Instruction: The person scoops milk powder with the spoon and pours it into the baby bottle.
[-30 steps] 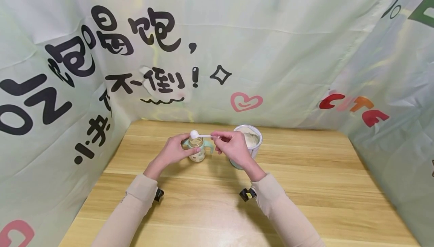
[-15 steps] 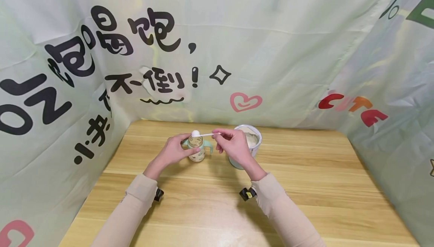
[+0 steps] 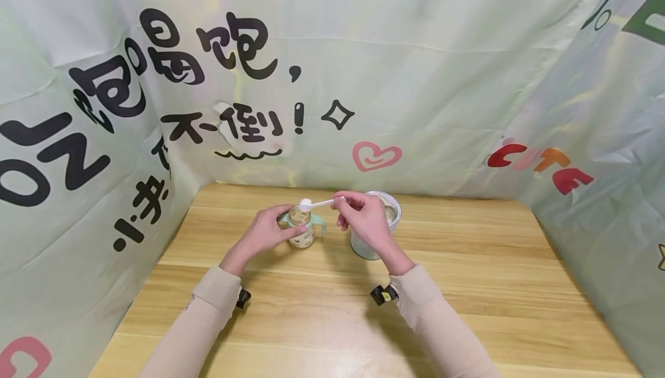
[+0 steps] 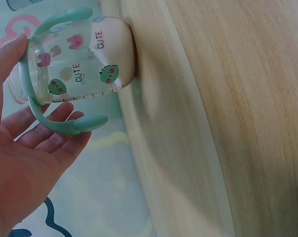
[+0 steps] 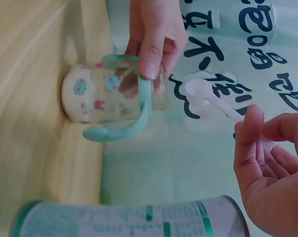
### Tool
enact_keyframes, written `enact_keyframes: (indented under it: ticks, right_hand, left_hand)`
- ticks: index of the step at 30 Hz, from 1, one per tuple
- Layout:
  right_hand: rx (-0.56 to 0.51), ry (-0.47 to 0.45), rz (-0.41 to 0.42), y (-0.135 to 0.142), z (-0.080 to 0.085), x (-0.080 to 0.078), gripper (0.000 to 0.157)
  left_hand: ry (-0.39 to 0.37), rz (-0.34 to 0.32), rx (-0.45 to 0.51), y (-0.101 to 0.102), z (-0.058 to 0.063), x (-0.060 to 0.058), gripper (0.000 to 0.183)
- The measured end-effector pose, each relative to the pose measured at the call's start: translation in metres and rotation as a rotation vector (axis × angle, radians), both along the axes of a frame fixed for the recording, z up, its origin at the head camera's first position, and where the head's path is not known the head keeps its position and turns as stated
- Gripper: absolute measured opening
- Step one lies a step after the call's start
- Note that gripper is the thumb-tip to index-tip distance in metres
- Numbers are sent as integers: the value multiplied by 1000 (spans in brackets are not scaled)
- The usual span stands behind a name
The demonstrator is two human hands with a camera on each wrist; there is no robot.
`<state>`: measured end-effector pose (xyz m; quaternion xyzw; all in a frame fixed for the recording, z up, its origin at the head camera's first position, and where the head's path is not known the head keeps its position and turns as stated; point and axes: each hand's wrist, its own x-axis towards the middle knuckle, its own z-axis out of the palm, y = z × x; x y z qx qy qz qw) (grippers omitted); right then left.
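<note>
A clear baby bottle (image 3: 303, 240) with mint-green handles stands upright and uncapped on the table, pale contents at its bottom in the left wrist view. My left hand (image 3: 266, 229) holds it near the neck; thumb (image 5: 150, 64) at the green collar, fingers around the far side. Between thumb and index finger, my right hand (image 3: 365, 219) pinches the handle of a white measuring scoop (image 5: 201, 91). The scoop's bowl is just above the bottle's mouth. Partly behind my right hand is a tall can (image 3: 366, 249) with no lid on, holding cream-coloured powder (image 3: 391, 214).
Both hands work near the back of the wooden table (image 3: 312, 320). A printed cloth backdrop (image 3: 447, 112) rises behind the table and along both sides. The can stands to the right of the bottle, below my right hand in the right wrist view.
My right hand has shifted slightly to the right, drawing the scoop's bowl toward the right side of the bottle's mouth. My left hand and the bottle have stayed put.
</note>
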<state>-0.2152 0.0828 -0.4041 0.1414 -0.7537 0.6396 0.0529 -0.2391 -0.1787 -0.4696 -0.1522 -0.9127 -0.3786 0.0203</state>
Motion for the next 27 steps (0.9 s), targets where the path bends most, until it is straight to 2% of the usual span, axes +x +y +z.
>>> enact_keyframes:
  ticks: [7,13,27]
  right_hand:
    - [-10,48,-68,20,12,-4,20]
    - [-27,47,-136,42,22,-6,22]
    - [-19,45,-237,82,25,-7,22]
  left_hand:
    - [14,-3,10,-1,-1,0,69]
    - [-11,3,24,-1,-1,1,73]
    - [-21,4,29,-1,-2,2,75]
